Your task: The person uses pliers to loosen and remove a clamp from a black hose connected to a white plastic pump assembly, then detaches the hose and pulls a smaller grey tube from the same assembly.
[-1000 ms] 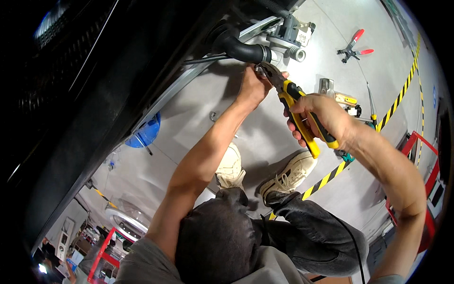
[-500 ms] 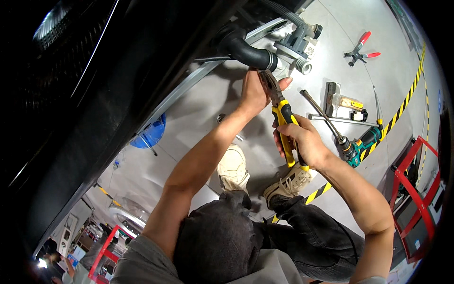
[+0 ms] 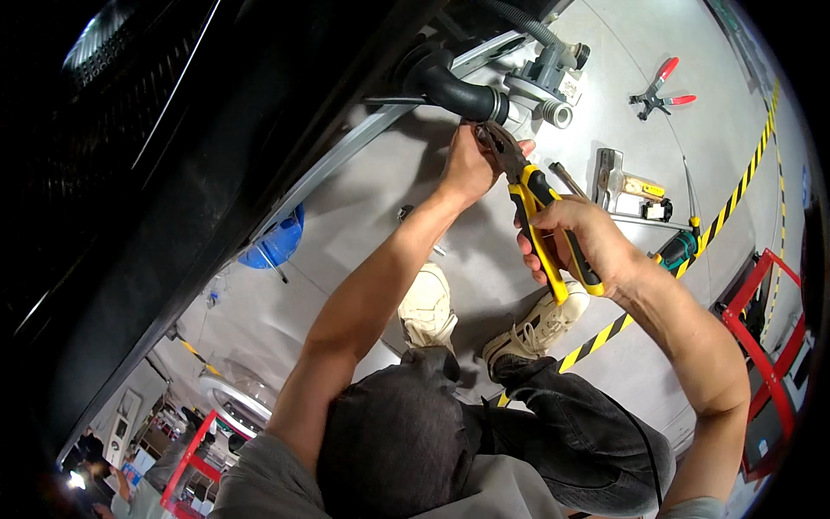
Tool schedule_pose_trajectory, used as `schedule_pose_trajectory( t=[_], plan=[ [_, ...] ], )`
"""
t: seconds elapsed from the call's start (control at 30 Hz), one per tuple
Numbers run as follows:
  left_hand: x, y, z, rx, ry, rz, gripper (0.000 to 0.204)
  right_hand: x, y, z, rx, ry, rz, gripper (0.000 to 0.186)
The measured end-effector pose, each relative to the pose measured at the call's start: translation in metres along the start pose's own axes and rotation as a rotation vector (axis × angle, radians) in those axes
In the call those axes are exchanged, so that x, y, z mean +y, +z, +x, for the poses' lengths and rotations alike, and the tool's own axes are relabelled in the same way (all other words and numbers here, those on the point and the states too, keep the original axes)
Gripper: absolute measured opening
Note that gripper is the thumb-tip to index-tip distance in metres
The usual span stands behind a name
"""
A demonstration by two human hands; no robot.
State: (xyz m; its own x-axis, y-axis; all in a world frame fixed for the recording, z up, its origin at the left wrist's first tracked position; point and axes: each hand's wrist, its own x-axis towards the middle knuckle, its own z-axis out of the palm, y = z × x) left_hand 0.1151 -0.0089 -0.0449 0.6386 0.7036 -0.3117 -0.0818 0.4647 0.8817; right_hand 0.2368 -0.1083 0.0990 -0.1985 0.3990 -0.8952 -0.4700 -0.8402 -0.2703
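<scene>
My right hand (image 3: 584, 238) is closed round the yellow-and-black handles of a pair of pliers (image 3: 546, 229), which stand spread apart. The plier jaws are at the lower side of a black rubber hose (image 3: 458, 91), near its ringed end; whether they grip anything is not clear. Just behind the jaws, my left hand (image 3: 473, 164) curls beneath the hose end, its thumb showing past the pliers. Its fingertips and whatever they hold are hidden. Joined to the hose is a grey plastic pump (image 3: 538, 80) with a threaded, light-coloured outlet.
Red-handled pliers (image 3: 664, 91), a hammer (image 3: 612, 182) and a partly covered green power drill (image 3: 679, 249) lie on the floor to the right. Striped tape (image 3: 735, 195) runs past them. A dark machine body (image 3: 173, 173) fills the left. A blue round object (image 3: 281, 242) sits beneath its edge.
My right hand has shifted right with the pliers, and their handles have spread wider. My right forearm now covers most of the drill. The left hand has barely moved.
</scene>
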Motion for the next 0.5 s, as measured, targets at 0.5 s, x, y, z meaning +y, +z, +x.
schedule_pose_trajectory(
  t=[0.5],
  plan=[
    [-0.021,-0.008,0.014,-0.006,0.133,0.220,0.052,-0.047,-0.016,-0.014,-0.050,0.170,-0.110,0.030]
  ],
)
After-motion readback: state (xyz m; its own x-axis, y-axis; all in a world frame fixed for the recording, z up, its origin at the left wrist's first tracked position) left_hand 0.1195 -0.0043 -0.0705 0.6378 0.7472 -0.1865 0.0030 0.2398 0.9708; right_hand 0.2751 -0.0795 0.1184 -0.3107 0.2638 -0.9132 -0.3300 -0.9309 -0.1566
